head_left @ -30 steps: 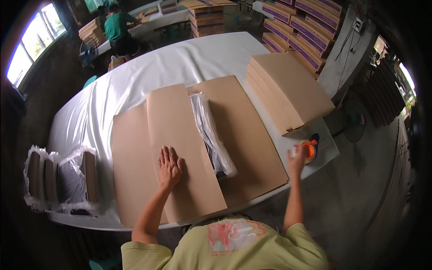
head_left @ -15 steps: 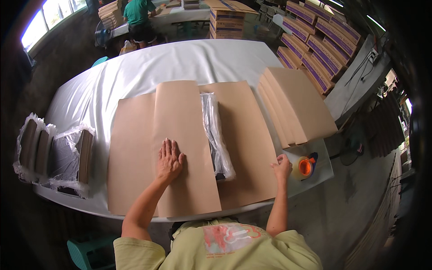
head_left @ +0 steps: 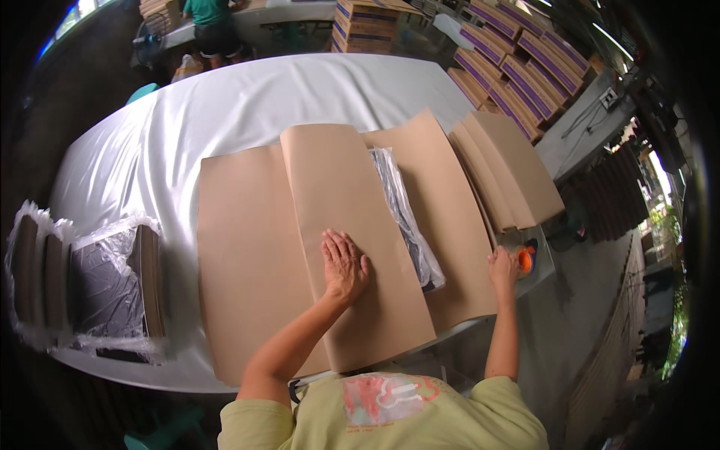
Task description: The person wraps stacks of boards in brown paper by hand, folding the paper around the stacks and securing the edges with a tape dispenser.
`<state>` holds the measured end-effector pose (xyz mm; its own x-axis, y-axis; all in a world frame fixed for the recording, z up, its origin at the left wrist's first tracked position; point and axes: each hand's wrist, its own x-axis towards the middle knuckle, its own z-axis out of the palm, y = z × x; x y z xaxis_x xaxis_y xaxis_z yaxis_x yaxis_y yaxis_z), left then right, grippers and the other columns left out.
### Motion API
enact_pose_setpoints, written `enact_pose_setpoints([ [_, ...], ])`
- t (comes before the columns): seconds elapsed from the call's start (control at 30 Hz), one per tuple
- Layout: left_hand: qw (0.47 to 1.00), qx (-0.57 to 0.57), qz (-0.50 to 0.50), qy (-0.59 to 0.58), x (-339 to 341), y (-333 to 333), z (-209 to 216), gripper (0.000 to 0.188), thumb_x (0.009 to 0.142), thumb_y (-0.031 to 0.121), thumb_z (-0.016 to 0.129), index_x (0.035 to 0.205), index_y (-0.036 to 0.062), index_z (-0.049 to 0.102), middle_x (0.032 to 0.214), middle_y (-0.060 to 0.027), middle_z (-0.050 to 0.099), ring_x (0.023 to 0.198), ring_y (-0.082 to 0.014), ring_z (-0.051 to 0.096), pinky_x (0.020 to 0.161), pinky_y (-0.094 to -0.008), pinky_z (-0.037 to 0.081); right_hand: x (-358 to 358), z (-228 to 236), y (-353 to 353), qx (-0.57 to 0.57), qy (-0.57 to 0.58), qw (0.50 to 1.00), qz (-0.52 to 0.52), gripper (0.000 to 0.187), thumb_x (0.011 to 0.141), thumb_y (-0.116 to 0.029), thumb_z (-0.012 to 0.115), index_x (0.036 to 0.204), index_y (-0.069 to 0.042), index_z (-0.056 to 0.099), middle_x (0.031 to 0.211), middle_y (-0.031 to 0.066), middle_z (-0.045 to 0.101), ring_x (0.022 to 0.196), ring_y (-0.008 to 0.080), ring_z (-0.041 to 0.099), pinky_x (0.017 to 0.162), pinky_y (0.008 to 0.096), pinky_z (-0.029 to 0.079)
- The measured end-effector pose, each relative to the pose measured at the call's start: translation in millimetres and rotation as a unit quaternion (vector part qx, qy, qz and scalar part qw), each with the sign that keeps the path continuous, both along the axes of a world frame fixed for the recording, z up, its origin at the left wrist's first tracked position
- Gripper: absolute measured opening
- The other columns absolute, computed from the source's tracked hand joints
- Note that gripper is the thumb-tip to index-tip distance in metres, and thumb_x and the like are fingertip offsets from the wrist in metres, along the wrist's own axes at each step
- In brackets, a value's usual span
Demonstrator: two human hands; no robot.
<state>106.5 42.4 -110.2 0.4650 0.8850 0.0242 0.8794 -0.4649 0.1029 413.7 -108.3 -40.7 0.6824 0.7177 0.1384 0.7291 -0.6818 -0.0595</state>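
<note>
My left hand [head_left: 344,268] lies flat, fingers stretched, on the folded-over flap of a large brown paper sheet [head_left: 247,247]. Under the flap's right edge a plastic-wrapped dark bundle [head_left: 411,225] shows in part; the rest of it is covered. My right hand [head_left: 502,270] is closed, pinching the right edge of the paper, whose far right corner stands raised. Close beside that hand is a tape dispenser [head_left: 529,259] with an orange core, partly hidden by the hand.
Several plastic-wrapped dark bundles [head_left: 112,285] stand at the table's left. A folded brown paper stack [head_left: 517,172] lies right of the sheet. Printed cartons [head_left: 517,67] are piled at the far right. A person in green [head_left: 211,22] stands beyond the white-covered table [head_left: 300,82].
The brown paper has shifted right with both hands, toward the stack and tape dispenser. Its far right corner has lifted. The whole view has also swung a little.
</note>
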Motion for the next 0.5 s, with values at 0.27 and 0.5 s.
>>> enact_pose_setpoints([
  [0.27, 0.99, -0.039, -0.076, -0.116, -17, 12, -11, 0.062, 0.09, 0.031, 0.035, 0.141, -0.0001, 0.017, 0.148, -0.0211, 0.009, 0.138, -0.0333, 0.006, 0.11, -0.0491, 0.008, -158, 58, 39, 0.093, 0.227, 0.93, 0.273, 0.013, 0.078, -0.012, 0.059, 0.076, 0.0, 0.058, 0.081, 0.0145, 0.052, 0.074, 0.032, 0.054, 0.066, 0.0396, 0.045],
  [0.5, 0.988, -0.031, -0.127, -0.079, -17, 10, 0, 0.06, 0.085, 0.024, 0.037, 0.137, -0.006, 0.026, 0.147, -0.0194, 0.016, 0.138, -0.0344, 0.009, 0.11, -0.049, 0.01, -235, -12, 63, -0.061, 0.256, 0.893, 0.366, 0.015, 0.082, -0.009, 0.051, 0.073, 0.002, 0.053, 0.085, 0.0174, 0.051, 0.073, 0.0383, 0.056, 0.066, 0.046, 0.046],
])
